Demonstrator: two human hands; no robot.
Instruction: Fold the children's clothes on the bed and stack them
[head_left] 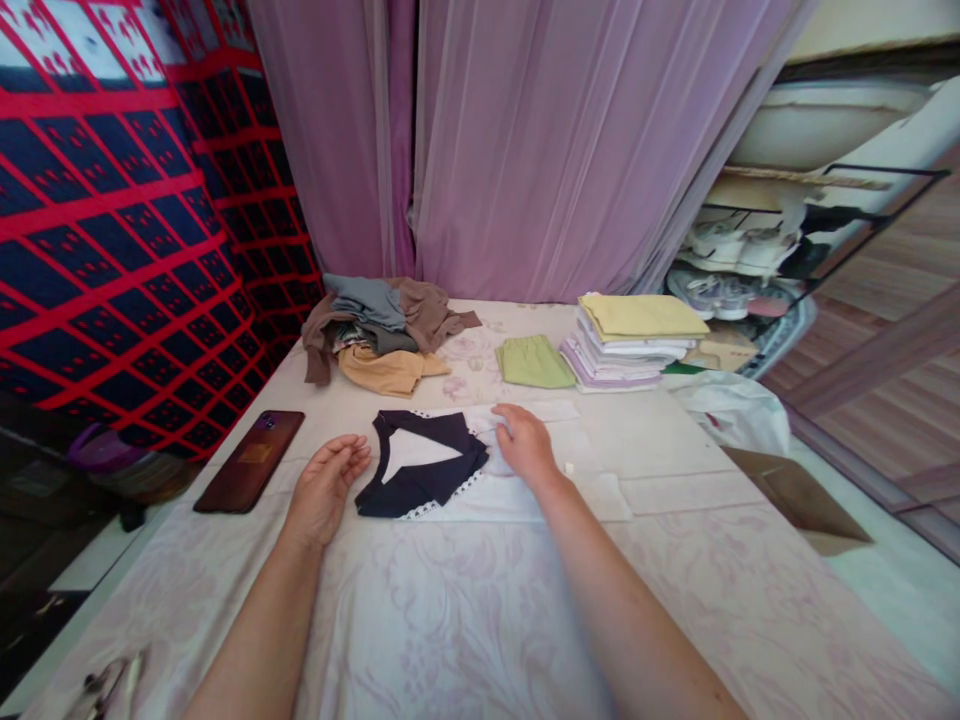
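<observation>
A white garment with a dark navy collar (427, 465) lies flat on the table (450, 620) in front of me. My right hand (525, 442) rests on its white cloth just right of the collar, fingers curled and pressing down on the fabric. My left hand (326, 485) lies just left of the collar, palm partly up, fingers loosely spread, holding nothing.
A dark phone (251, 458) lies at the left. A heap of unfolded clothes (382, 335) sits at the back, with a folded green piece (532, 360) and a stack of folded clothes (637, 340) to its right. A white bag (739, 412) hangs off the right edge.
</observation>
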